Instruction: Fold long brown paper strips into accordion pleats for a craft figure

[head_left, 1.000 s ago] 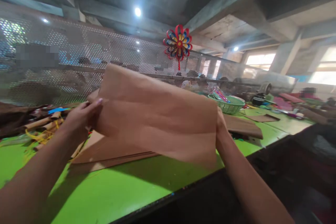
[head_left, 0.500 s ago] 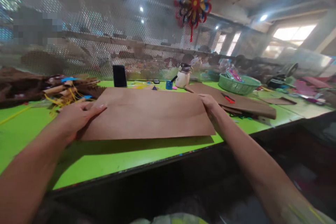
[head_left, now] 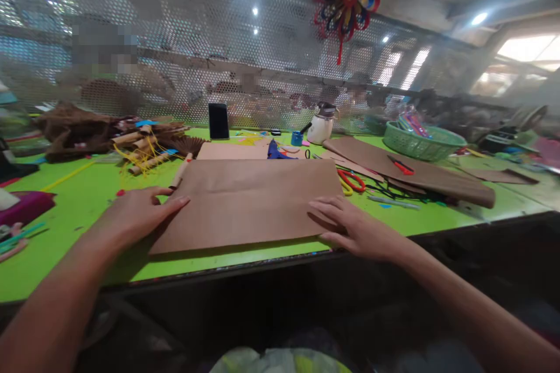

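A folded sheet of brown paper lies flat on the green table close to its near edge. My left hand rests open on the paper's left edge, fingers stretched out. At the paper's lower right corner my right hand lies flat and open, fingers spread. Neither hand grips anything.
Red-handled scissors lie just right of the paper. More brown sheets, a green basket, a white pot, a blue cup and a phone stand behind. Paper rolls and yellow cords lie at the left. A perforated metal screen backs the table.
The paper came down from in front of me onto the table. Both hands let go of it and now lie flat on its edges. My view tilted downward.
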`<state>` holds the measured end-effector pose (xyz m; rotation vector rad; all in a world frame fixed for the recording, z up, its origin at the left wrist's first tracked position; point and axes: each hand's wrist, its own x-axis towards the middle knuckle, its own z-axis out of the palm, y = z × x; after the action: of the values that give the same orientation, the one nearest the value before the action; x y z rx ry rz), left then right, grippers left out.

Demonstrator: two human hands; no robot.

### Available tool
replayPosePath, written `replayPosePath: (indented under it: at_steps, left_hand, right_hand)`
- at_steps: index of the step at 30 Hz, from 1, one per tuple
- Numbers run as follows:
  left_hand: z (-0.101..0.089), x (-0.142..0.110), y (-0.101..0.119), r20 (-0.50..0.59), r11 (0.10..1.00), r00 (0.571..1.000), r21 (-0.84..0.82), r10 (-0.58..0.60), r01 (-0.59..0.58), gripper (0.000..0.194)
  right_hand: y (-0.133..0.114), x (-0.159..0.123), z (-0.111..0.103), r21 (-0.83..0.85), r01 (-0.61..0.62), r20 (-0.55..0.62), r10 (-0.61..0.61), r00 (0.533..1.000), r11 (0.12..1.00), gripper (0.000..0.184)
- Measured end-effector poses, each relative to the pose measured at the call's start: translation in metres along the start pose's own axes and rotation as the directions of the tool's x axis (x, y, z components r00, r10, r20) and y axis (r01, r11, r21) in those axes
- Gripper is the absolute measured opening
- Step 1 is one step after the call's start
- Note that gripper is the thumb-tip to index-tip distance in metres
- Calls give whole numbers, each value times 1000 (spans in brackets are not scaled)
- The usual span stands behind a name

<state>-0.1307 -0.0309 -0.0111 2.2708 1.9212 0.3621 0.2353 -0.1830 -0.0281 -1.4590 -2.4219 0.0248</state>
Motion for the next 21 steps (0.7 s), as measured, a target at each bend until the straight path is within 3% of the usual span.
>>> replayPosePath:
  at_steps: [2, 4, 7, 10, 13, 15, 17, 20, 21]
  left_hand:
    - [-5, -8, -3, -26, 998, 999, 55, -25, 26, 67]
    - [-9, -15, -2, -141, 997, 990, 75, 16, -6, 65]
    - [-17, -23, 8, -273, 972, 938, -43, 212, -232, 56]
    - [-28, -23, 20, -187, 886, 942, -328, 279, -328, 56]
    - [-37, -11, 23, -91, 756, 873, -462, 480, -464, 72]
    - [-37, 2, 22, -14, 700, 842, -549, 539, -457, 82]
    - [-32, 16, 22, 70, 707, 856, -600, 512, -374, 78]
    - [-20, 35, 25, 199, 822, 900, -516, 388, -241, 48]
    - [-16, 39, 26, 181, 844, 920, -486, 349, -225, 40]
  right_hand:
    - [8, 4, 3, 19, 8, 25, -9, 1000, 1000, 41]
    - [15, 8, 2, 32, 42, 31, -43, 999, 999, 32]
    - [21, 12, -9, 59, 60, 27, -62, 998, 996, 28]
    - [27, 18, -31, 44, -13, 3, 13, 1000, 999, 29]
    - [37, 26, -55, 13, -100, -17, 101, 995, 995, 32]
    - [47, 33, -66, 41, -138, -18, 139, 990, 990, 34]
    - [59, 40, -72, 99, -166, -3, 168, 986, 981, 36]
    - [76, 47, -75, 207, -218, 54, 211, 976, 954, 40]
    - [81, 48, -75, 257, -242, 79, 229, 970, 936, 39]
